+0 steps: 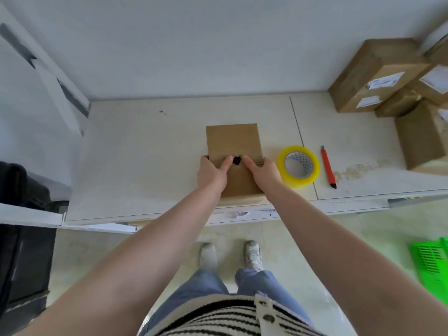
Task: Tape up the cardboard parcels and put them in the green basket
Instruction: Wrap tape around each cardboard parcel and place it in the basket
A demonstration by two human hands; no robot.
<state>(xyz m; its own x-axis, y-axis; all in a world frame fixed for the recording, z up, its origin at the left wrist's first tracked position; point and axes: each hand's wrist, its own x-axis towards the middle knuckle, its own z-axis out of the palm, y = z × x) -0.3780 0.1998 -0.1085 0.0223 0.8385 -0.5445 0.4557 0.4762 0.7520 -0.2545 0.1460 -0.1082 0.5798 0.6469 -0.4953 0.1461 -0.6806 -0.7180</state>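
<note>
Your left hand [211,172] and right hand [263,171] pinch the parcel [234,144] flap, and if either lets go to fetch the tape roll [298,166] at 3 o'clock, that flap may spring open.

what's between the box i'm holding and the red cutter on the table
The yellow tape roll lies flat between the cardboard box and the red cutter, just past the right hand, in the head view.

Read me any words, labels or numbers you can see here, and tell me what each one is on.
No text here can be read.
White labels on the stacked parcels: print too small and blurred.
Tape roll: core pattern, no legible words.
Red cutter: no visible text.
</note>
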